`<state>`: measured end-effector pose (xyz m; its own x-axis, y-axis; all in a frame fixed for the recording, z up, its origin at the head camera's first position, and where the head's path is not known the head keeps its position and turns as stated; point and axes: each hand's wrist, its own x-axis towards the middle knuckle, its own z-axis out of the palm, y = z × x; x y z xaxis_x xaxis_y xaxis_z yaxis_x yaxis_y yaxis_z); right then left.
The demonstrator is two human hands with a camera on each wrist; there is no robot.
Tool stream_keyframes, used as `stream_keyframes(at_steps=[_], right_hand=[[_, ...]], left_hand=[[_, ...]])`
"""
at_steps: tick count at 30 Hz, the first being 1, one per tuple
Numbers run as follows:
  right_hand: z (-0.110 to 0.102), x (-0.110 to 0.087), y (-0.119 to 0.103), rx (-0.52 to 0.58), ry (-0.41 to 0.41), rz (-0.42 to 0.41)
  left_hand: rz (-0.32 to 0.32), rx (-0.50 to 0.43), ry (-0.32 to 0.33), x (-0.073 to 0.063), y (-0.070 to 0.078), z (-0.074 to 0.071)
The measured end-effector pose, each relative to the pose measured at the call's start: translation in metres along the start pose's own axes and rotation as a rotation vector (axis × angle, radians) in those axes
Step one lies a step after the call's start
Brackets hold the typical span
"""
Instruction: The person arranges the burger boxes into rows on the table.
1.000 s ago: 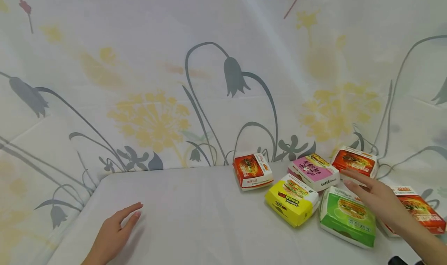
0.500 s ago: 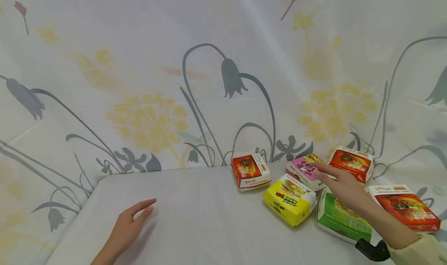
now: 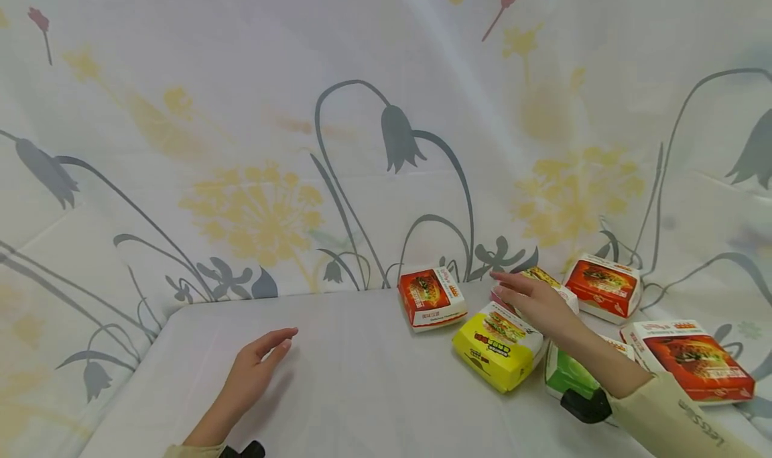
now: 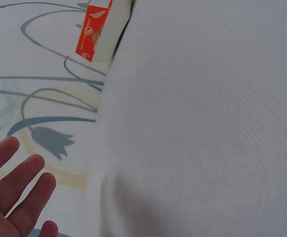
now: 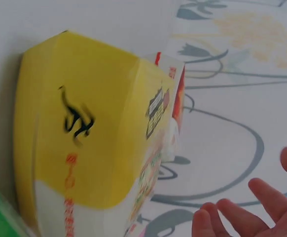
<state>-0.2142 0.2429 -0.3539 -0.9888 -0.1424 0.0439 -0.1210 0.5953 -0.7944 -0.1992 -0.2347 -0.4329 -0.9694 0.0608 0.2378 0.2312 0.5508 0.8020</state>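
My right hand [image 3: 537,304] hovers over the group of burger boxes with nothing in it, fingers stretched toward the left. It partly covers the pink burger box [image 3: 569,300] and is close behind the yellow burger box [image 3: 499,345]. Under my right forearm lies the green burger box [image 3: 568,372], partly hidden. In the right wrist view the yellow box fills the left half, with spread fingers [image 5: 269,197] at lower right. My left hand [image 3: 256,364] is held over the white table at left, empty, its fingers loosely extended; its fingers [image 4: 32,197] also show in the left wrist view.
A red-and-white burger box [image 3: 431,298] lies by the back edge, left of the others. Two more red boxes stand at right, one at the back [image 3: 605,287] and one nearer [image 3: 693,361]. A flower-printed curtain [image 3: 271,143] rises behind the white table [image 3: 374,377].
My right hand has swept left from over the green box and back red box, past the pink box. My left hand has moved right and slightly away from me. The boxes lie as before.
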Motion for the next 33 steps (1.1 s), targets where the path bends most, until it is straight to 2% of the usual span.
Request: stream_keyframes(at_steps=[8, 16, 22, 27, 33], right_hand=[[0.017, 0.028, -0.006, 0.133, -0.052, -0.007], [0.037, 0.055, -0.012, 0.333, -0.105, 0.063], [0.049, 0.07, -0.019, 0.355, -0.064, 0.156], [0.057, 0.08, -0.015, 0.366, -0.049, 0.217], [0.065, 0.082, -0.011, 0.342, -0.023, 0.252]], left_hand=[[-0.045, -0.119, -0.038, 0.017, 0.004, 0.018], [-0.05, -0.219, -0.089, 0.035, 0.009, 0.036], [-0.035, -0.326, -0.091, 0.047, 0.016, 0.05], [-0.064, -0.416, -0.092, 0.055, 0.02, 0.064], [-0.054, -0.459, -0.117, 0.063, 0.029, 0.088]])
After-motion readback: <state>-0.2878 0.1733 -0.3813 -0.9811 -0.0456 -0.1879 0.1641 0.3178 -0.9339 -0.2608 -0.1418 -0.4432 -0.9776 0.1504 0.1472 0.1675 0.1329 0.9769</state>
